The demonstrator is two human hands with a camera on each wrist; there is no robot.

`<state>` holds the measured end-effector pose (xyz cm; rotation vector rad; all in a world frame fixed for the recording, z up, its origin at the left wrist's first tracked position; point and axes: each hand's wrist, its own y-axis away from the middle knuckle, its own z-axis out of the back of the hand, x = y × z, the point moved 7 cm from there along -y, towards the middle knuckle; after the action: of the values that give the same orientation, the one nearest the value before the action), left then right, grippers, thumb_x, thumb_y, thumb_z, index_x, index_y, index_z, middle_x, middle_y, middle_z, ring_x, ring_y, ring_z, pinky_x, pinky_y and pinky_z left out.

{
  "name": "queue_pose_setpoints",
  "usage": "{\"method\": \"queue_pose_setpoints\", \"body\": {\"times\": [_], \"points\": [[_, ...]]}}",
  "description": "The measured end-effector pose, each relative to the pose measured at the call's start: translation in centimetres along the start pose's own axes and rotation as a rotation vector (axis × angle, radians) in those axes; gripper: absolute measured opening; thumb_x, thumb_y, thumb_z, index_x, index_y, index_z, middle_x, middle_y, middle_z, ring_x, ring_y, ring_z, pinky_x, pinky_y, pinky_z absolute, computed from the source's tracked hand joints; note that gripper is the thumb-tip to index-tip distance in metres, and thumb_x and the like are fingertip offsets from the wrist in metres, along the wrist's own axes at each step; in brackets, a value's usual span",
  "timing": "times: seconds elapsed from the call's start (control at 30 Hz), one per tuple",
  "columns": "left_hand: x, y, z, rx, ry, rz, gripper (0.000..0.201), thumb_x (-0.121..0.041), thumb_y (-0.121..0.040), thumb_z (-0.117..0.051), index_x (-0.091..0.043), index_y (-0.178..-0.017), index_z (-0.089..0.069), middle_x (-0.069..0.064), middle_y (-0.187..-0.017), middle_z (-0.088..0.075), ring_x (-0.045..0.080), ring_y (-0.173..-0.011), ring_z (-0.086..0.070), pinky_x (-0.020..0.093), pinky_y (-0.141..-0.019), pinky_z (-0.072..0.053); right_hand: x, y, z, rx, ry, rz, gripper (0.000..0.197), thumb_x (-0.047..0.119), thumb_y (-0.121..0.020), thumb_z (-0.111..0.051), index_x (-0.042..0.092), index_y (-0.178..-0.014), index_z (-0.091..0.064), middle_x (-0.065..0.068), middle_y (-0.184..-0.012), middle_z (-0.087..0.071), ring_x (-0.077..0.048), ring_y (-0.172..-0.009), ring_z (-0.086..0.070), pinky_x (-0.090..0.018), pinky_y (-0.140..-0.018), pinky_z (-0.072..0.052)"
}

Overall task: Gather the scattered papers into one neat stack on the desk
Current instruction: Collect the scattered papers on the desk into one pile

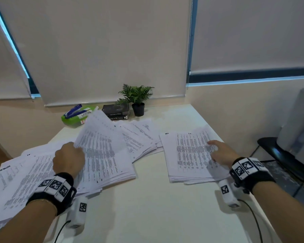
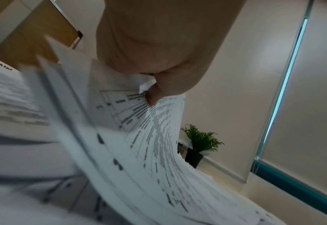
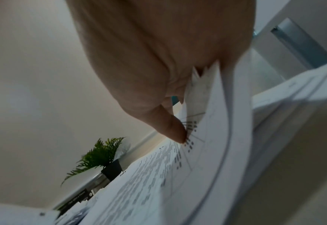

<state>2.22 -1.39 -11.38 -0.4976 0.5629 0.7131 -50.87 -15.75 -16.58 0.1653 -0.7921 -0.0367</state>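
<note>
Your left hand (image 1: 68, 159) has its grip closed on the left edge of a sheaf of papers (image 1: 104, 155) — that side is lifted and curling off the worktop (image 1: 156, 207), while the sheaf's near edge lies on it. The left wrist view shows your thumb (image 2: 153, 97) pinching the sheets. Your right hand (image 1: 221, 152) holds the right edge of a second pile (image 1: 188, 155): thumb on top of the print, other fingers under the raised edge, as the right wrist view shows.

More loose sheets (image 1: 16, 181) spread under and to the left of your left forearm, running past the worktop's left edge. Another fan of pages (image 1: 140, 137) lies between the two held piles, overlapped by the left sheaf.

Open room — a bare strip of worktop runs between the two piles and widens toward you.

Along the back edge stand a green box (image 1: 74, 118) with a blue stapler (image 1: 74, 111) on top, two dark books (image 1: 117, 112) stacked, and a potted plant (image 1: 137, 99). The lifted sheaf partly covers the box. A black stool (image 1: 284, 155) stands off the right edge.
</note>
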Motion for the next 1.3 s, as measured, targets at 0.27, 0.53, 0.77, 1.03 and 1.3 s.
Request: {"method": "queue_pose_setpoints", "body": {"times": [0.27,0.53,0.77,1.03,1.3], "points": [[-3.1,0.4,3.4,-0.119,0.249,-0.063,0.025,-0.028,-0.111,-0.052,-0.003,-0.112,-0.057,0.018,-0.102,-0.062,0.034,-0.089,-0.053,0.041,-0.074,-0.041,2.4,0.5,0.0,-0.096,0.257,0.014,0.067,0.036,-0.091,-0.068,0.030,-0.153,-0.044,-0.016,-0.158,-0.027,-0.039,-0.134,-0.049,-0.047,-0.106,-0.050],[-6.4,1.6,-1.2,0.188,0.661,-0.084,0.030,-0.031,-0.110,-0.057,-0.011,-0.130,-0.064,0.003,-0.116,-0.074,0.024,-0.105,-0.071,0.035,-0.082,-0.056,10.9,3.2,-6.8,0.229,-0.517,0.191,0.088,0.054,-0.089,-0.073,0.025,-0.160,-0.031,-0.006,-0.149,-0.053,-0.022,-0.128,-0.057,-0.039,-0.104,-0.051],[-7.0,4.5,-6.5,0.438,0.583,-0.006,0.055,-0.039,-0.104,-0.066,-0.012,-0.150,-0.049,0.007,-0.143,-0.065,0.029,-0.125,-0.064,0.042,-0.103,-0.050,12.3,1.7,-12.6,0.294,-0.683,0.132,0.111,0.042,-0.076,-0.090,0.034,-0.162,-0.020,-0.003,-0.159,-0.046,-0.026,-0.137,-0.053,-0.050,-0.111,-0.047],[-5.9,5.7,-9.2,0.585,0.213,-0.118,0.043,-0.027,-0.097,-0.077,-0.013,-0.136,-0.066,0.004,-0.113,-0.074,0.015,-0.094,-0.069,0.031,-0.087,-0.055,10.1,0.0,-15.3,0.203,-0.703,0.077,0.093,0.003,-0.085,-0.075,0.025,-0.161,-0.026,-0.007,-0.160,-0.044,-0.032,-0.143,-0.047,-0.056,-0.117,-0.040],[-3.0,0.3,-5.6,0.291,-0.001,-0.132,0.038,-0.037,-0.095,-0.077,-0.014,-0.126,-0.074,0.007,-0.120,-0.073,0.022,-0.103,-0.065,0.035,-0.091,-0.051,11.4,0.6,-11.1,0.063,-0.631,0.195,0.061,0.002,-0.098,-0.063,0.022,-0.151,-0.041,0.010,-0.137,-0.054,-0.017,-0.127,-0.053,-0.038,-0.108,-0.043]]}}
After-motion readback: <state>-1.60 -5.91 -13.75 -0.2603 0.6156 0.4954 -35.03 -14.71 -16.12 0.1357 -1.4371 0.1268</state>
